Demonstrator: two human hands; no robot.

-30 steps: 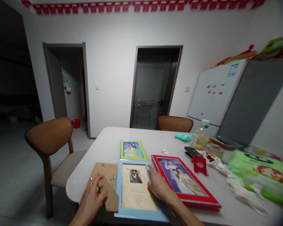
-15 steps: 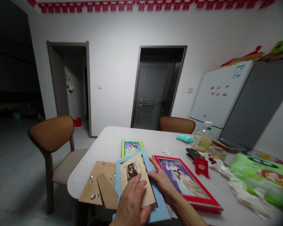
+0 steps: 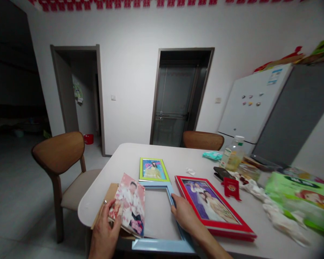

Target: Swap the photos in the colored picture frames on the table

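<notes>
Left hand [image 3: 106, 226] grips a pink photo [image 3: 133, 203] by its near-left side, thumb on top, the sheet tilted up just right of the fingers. Beneath that hand and the photo lies a brown board [image 3: 110, 190], with a metal clip [image 3: 105, 201] by the fingertips. Right hand [image 3: 185, 213] is closed round the right side of the blue frame [image 3: 163, 245], which sits between both hands; white tabletop shows through its opening. Straight beyond the hands, next to the blue frame's far side, is a green frame [image 3: 153, 169]. Just right of the right hand lies a red frame [image 3: 216, 207]. Farther right of that hand are a red card [image 3: 231, 188], a bottle [image 3: 233, 156] and a green pack [image 3: 299, 194]. Well left of the left hand stands a chair [image 3: 58, 153]; far beyond the right hand, a fridge [image 3: 250, 104].
</notes>
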